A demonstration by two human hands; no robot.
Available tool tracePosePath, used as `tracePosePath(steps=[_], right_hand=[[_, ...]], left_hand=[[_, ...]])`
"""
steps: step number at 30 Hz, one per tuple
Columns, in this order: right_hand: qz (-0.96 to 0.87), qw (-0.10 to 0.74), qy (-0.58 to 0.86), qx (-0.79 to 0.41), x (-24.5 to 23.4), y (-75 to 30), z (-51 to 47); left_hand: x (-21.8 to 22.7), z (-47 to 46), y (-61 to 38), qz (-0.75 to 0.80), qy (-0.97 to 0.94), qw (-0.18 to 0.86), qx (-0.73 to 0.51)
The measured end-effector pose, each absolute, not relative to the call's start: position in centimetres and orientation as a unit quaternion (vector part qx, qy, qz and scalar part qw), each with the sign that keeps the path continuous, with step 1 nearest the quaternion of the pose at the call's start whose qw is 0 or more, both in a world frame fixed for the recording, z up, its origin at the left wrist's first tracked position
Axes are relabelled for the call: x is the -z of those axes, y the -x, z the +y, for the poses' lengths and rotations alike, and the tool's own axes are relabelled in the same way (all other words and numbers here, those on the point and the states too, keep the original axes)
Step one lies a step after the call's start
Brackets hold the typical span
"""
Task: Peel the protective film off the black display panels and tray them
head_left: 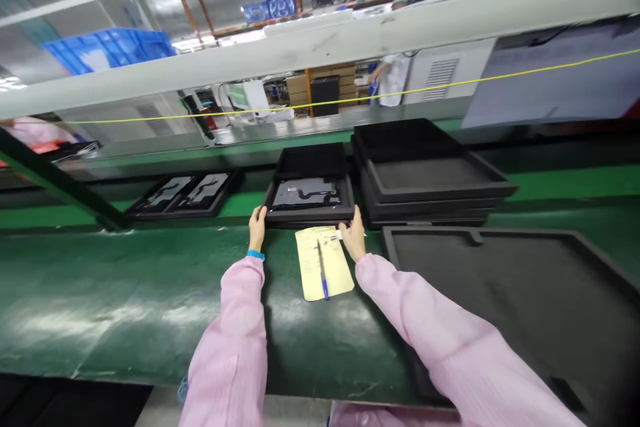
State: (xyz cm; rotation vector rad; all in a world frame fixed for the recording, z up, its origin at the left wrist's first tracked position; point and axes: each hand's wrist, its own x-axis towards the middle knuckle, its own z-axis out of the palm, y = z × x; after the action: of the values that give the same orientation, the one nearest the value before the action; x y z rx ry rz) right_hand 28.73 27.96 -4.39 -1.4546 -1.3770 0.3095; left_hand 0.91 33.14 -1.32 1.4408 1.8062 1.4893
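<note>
A black foam tray (300, 215) lies ahead of me, with a flat grey panel (286, 193) and its dark ribbon cable in the near compartment. My left hand (257, 228) grips the tray's near left corner. At the near right corner, my right hand (354, 235) is closed round the edge, beside a small white strip. Between my forearms a yellow sheet of paper (307, 267) with handwriting rests on the green bench, and a blue-capped pen (323, 273) lies across it.
Several black trays (435, 197) are stacked to the right, with a larger dark tray (525, 280) nearer me. Another tray (195, 208) holding two panels sits to the left. A green post (60, 177) slants at left. A beam and yellow cord cross above; a person stands behind.
</note>
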Motion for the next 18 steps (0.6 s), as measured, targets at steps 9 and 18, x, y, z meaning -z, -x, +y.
tracePosePath(steps=[9, 18], right_hand=[[-0.663, 0.453, 0.588, -0.096, 0.4, -31.9, 25.1], [-0.453, 0.453, 0.759, 0.115, -4.5, -62.5, 2.7]], left_hand=[[-1.4, 30.9, -3.0, 0.684, -0.471, 0.178, -0.527], [-3.4, 13.2, -12.2, 0.484, -0.739, 0.335, -0.327]])
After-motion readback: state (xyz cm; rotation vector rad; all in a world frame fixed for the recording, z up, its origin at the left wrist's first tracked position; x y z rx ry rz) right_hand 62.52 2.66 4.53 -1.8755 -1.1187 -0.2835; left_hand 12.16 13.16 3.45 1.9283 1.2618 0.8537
